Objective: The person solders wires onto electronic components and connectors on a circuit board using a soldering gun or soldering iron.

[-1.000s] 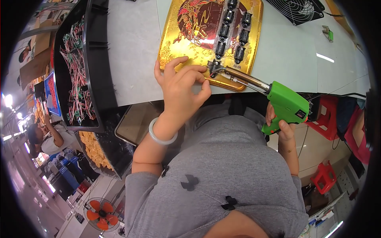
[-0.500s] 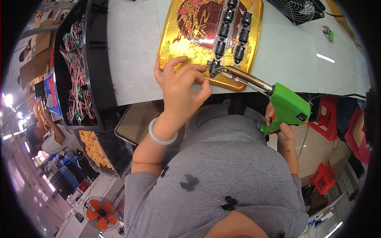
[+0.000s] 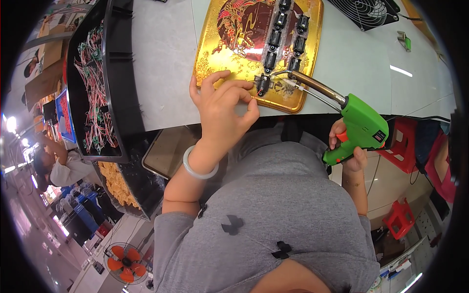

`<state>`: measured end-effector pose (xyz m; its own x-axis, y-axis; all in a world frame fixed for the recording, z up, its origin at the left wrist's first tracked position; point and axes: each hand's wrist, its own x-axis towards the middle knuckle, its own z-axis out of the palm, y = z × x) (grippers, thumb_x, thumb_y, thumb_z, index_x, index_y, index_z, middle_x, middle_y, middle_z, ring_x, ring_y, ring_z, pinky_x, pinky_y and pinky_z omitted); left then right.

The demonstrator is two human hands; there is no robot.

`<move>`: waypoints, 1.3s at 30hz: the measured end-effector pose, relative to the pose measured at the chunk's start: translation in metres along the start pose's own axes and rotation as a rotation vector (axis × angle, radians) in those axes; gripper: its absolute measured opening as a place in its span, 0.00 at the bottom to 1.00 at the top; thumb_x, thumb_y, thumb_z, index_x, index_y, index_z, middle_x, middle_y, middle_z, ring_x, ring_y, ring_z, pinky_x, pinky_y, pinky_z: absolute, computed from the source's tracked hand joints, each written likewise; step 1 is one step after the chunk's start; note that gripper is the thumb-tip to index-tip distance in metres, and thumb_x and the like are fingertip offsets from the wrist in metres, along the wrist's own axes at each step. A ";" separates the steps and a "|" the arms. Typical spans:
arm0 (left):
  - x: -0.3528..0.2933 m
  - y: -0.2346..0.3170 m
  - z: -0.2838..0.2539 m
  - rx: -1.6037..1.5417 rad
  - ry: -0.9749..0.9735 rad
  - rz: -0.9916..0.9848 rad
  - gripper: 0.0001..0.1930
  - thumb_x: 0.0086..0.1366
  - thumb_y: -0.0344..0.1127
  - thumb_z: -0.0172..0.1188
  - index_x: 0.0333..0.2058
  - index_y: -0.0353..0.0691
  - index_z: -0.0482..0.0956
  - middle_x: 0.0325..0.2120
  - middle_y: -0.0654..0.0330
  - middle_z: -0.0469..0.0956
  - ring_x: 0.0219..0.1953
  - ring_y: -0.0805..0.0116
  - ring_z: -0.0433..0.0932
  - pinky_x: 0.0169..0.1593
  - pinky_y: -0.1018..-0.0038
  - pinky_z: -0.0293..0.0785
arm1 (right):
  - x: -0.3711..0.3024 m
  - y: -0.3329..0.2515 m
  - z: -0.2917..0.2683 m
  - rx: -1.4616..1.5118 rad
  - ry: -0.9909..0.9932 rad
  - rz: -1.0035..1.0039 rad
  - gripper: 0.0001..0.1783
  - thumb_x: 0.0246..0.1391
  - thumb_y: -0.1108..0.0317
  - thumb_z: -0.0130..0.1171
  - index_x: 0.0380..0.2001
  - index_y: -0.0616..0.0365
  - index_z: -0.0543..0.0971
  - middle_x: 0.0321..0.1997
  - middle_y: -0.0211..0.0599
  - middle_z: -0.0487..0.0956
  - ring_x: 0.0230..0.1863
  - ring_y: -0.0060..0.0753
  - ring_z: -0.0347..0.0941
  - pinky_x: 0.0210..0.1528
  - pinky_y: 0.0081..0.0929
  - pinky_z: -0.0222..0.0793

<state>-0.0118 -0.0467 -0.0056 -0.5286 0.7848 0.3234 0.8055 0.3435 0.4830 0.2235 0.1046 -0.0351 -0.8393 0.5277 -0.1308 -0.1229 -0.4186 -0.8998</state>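
My right hand [image 3: 359, 160] grips the handle of a green soldering gun [image 3: 364, 122], fingers by its red trigger. Its metal barrel reaches left, and the bent tip is over the upper end of the nearest small black part [image 3: 263, 87]. That part, with thin wires on it, lies near the front edge of a gold tin [image 3: 215, 68]. My left hand [image 3: 222, 107] is beside it, thumb and forefinger pinched at its left side, other fingers raised. What the pinch holds is too small to make out. More black parts [image 3: 274, 39] stand in two rows on clear strips.
At left, a black tray [image 3: 111, 97] holds boards with red and white wires [image 3: 93, 88]. A black fan [image 3: 366, 12] sits at the back right, with a small green-and-metal piece [image 3: 404, 41] nearby. Red stools [image 3: 400, 219] stand at right. Another person [image 3: 73, 168] is at far left.
The soldering gun has shifted slightly right, its tip moving up from the middle of the nearest black part to its upper end. My left hand stays almost still.
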 end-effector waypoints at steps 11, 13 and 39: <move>0.000 0.002 -0.001 -0.012 -0.003 -0.011 0.06 0.41 0.30 0.61 0.16 0.45 0.71 0.29 0.71 0.76 0.46 0.62 0.66 0.58 0.52 0.40 | 0.027 -0.001 0.013 0.059 -0.077 -0.074 0.39 0.40 0.40 0.50 0.43 0.68 0.67 0.38 0.47 0.68 0.32 0.30 0.67 0.27 0.22 0.64; -0.002 0.002 -0.001 -0.017 -0.010 -0.021 0.06 0.41 0.30 0.61 0.17 0.45 0.71 0.28 0.71 0.76 0.46 0.61 0.66 0.58 0.52 0.40 | 0.036 -0.002 0.020 0.101 -0.124 -0.060 0.40 0.40 0.40 0.51 0.44 0.68 0.67 0.39 0.46 0.67 0.36 0.32 0.66 0.32 0.25 0.65; -0.022 0.002 -0.018 -0.007 -0.065 -0.163 0.15 0.41 0.28 0.67 0.29 0.41 0.71 0.39 0.55 0.68 0.46 0.59 0.63 0.50 0.66 0.58 | 0.075 0.021 0.030 0.311 -0.348 -0.028 0.38 0.42 0.48 0.58 0.49 0.65 0.64 0.46 0.43 0.66 0.54 0.38 0.61 0.62 0.48 0.47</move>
<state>-0.0035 -0.0728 0.0032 -0.6337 0.7507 0.1868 0.7082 0.4658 0.5306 0.1415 0.1130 -0.0514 -0.9545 0.2852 0.0867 -0.2565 -0.6377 -0.7264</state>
